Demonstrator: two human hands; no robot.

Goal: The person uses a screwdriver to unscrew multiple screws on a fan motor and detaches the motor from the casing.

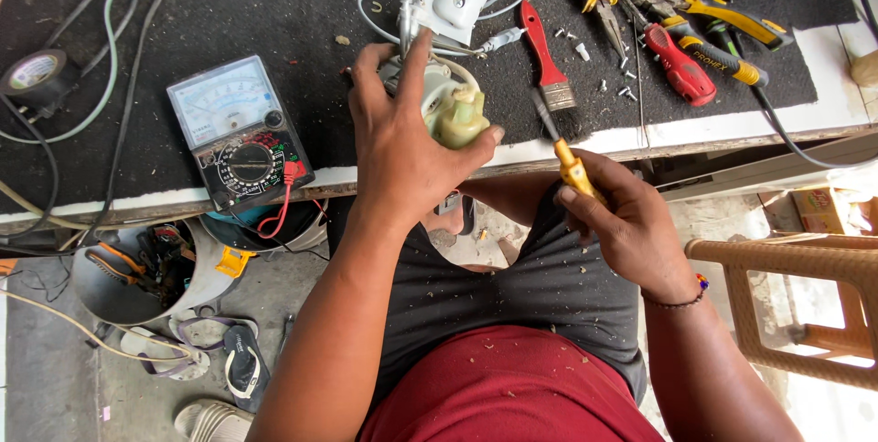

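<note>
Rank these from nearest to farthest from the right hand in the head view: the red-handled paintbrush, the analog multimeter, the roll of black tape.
1. The red-handled paintbrush, just above the right hand on the black mat.
2. The analog multimeter, across to the left beyond the left hand.
3. The roll of black tape, at the far left edge of the bench.

Saw a workbench topped with a black mat (229, 3): grey analogue multimeter (240, 129) at left, red-handled paintbrush (546, 56) mid-frame, red and yellow pliers (679, 60) and loose screws (626, 90) upper right.
</note>
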